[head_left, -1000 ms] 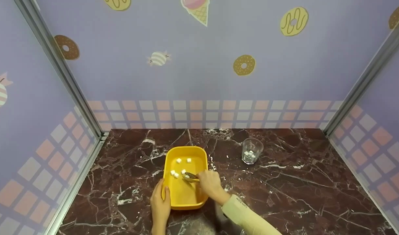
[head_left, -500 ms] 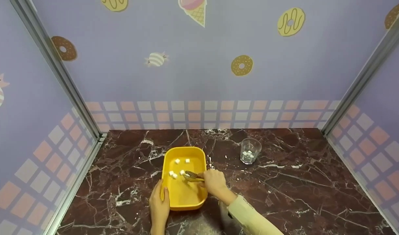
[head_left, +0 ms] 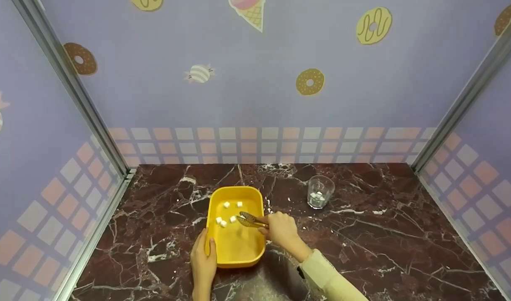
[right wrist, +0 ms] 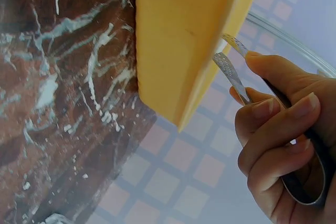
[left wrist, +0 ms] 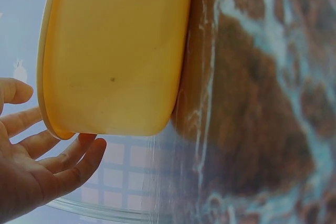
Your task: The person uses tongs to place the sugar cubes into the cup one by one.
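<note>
In the head view my right hand point(head_left: 284, 232) grips metal tongs point(head_left: 252, 220) over the yellow tub point(head_left: 238, 264). The tongs' perforated tips stand slightly apart, and a bit of white shows between them, apparently a white cube point(head_left: 242, 217). Below, several small white cubes point(head_left: 226, 205) lie on the tub's floor. My left hand point(head_left: 204, 255) holds the tub's left rim, thumb on one side and fingers on the other. In the left wrist view the fingers point(left wrist: 73, 169) lie by the tub's rim. The right wrist view shows thumb and fingers curled round the tongs point(right wrist: 230, 72).
A clear glass point(head_left: 321, 192) with some white cubes at its bottom stands right of the tub. The dark red marble-look table point(head_left: 372, 251) has small white crumbs on it. Patterned walls point(head_left: 255, 100) close in the back and both sides.
My right hand has drawn back to the right and lifted the tongs, with a white bit between their tips, away from the other cubes. My left hand stays at the tub's rim.
</note>
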A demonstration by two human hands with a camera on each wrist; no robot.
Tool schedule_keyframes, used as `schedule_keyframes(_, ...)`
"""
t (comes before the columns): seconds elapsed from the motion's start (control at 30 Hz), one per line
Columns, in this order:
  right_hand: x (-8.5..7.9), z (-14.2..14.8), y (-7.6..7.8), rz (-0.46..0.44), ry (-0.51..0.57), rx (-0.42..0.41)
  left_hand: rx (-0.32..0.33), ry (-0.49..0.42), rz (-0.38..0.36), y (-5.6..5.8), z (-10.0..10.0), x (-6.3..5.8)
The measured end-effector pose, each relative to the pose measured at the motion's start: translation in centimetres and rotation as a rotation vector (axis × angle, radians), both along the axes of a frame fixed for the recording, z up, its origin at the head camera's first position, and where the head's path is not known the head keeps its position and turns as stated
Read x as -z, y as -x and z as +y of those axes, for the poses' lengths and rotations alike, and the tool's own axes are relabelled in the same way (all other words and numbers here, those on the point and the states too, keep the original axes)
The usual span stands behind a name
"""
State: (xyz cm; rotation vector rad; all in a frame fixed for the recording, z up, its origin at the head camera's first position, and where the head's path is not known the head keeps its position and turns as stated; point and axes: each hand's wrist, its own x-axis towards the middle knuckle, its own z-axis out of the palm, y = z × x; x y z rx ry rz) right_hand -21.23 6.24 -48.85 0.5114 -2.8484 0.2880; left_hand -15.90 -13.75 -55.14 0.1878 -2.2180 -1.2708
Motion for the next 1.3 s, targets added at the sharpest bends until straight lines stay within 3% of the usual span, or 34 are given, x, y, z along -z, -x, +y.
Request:
schedule_keyframes(0.17, -0.7, 0.4, 0.1, 0.026, 0.010, -0.015, -0.003, 0.012, 0.026, 0.0, 0.0, 0.1)
schedule_keyframes(0.5, -2.7, 2.3, 0.4, 0.026, 0.086, 0.040, 0.002, 0.012, 0.023, 0.1, 0.0, 0.2)
schedule_keyframes(0.87, -3.7, 6.6, 2.0, 0.014, 0.102, 0.201, -0.001, 0.006, 0.020, 0.1, 0.0, 0.2)
schedule_keyframes(1.3, -4.3, 12.5, 3.9, -0.017, 0.147, 0.303, 0.008, 0.002, 0.006, 0.0, 0.0, 0.2)
